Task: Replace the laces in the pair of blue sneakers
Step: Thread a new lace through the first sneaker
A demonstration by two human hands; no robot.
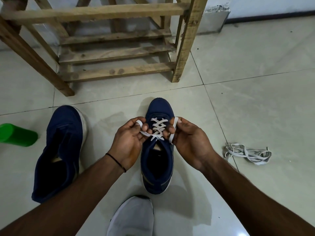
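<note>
Sneaker stood on the floor, lace crisscrossed. Left grip pinched one lace end, right grip pinched the other. Second sneaker lay to the left.

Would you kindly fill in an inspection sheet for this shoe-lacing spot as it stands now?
Surface: pale tiled floor, glossy, with dark grout lines.
Job's things: laced blue sneaker upright between the hands, white lace crossed through its eyelets; unlaced blue sneaker to its left, no lace visible; loose lace bundle on the floor to the right.
Clutter: green container at the left edge; pale grey shoe at the bottom edge.
Hands: left hand and right hand each hold a loop of the white lace above the tongue.
Cables: nothing seen.
Surroundings: rough wooden rack ahead; white wall with dark skirting behind.
</note>
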